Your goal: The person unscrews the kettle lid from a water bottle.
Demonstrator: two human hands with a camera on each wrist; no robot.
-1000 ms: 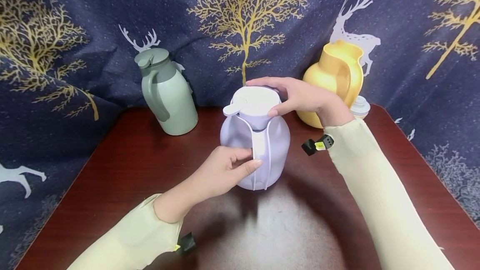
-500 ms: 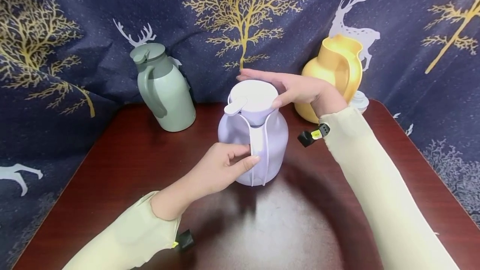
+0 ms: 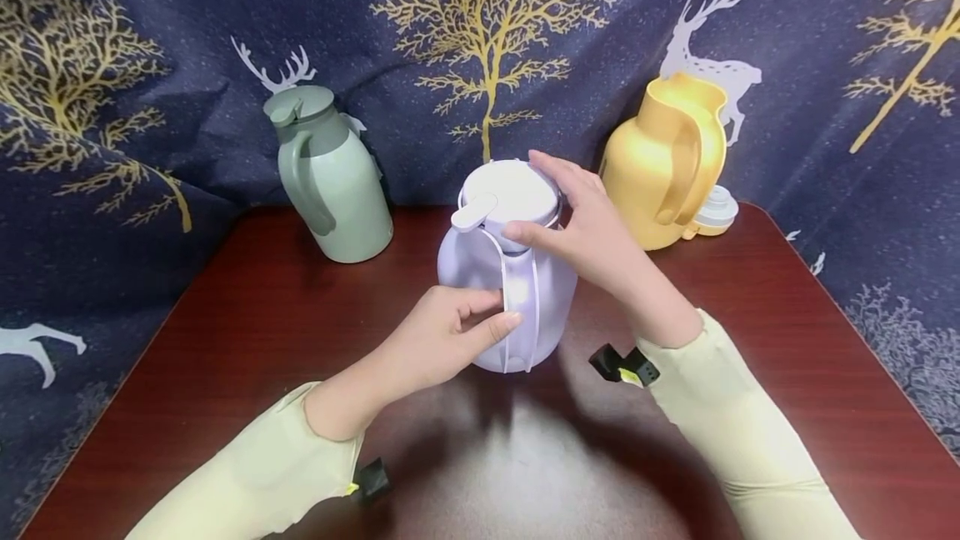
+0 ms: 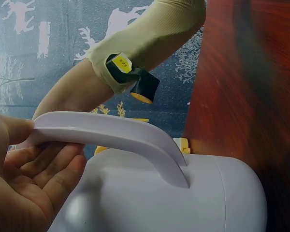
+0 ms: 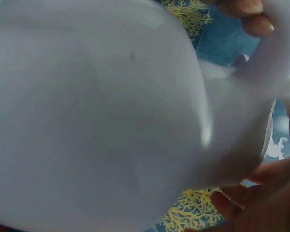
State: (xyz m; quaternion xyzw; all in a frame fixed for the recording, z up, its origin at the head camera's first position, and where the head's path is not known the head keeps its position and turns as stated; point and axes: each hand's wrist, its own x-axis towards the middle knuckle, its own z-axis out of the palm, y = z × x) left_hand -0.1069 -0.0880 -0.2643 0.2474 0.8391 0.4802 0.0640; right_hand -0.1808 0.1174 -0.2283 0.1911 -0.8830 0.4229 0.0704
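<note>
Jug: lilac, upright near the middle of the dark red table (image 3: pixel 262 340); jug (image 3: pixel 551 298) has its handle (image 3: pixel 520 290) turned toward the person.
Lid: pale lid (image 3: pixel 510 186) on the jug's mouth; its tab (image 3: pixel 474 213) points left and toward the person. Fully seated or not: cannot tell.
Left hand: left hand (image 3: pixel 442 336) pinches the handle, thumb on the near side, fingers behind it.
Right hand: right hand (image 3: pixel 592 232) pinches the lid across its right side, thumb on the near rim, forefinger toward the far edge.
Green jug: green jug (image 3: pixel 345 190) upright, back left, its own lid on.
Yellow jug: yellow jug (image 3: pixel 633 165) back right, top open; a round grey-white cap (image 3: pixel 717 208) lies just beside it.
Backdrop: dark blue cloth (image 3: pixel 262 7) printed with gold trees and white deer.
</note>
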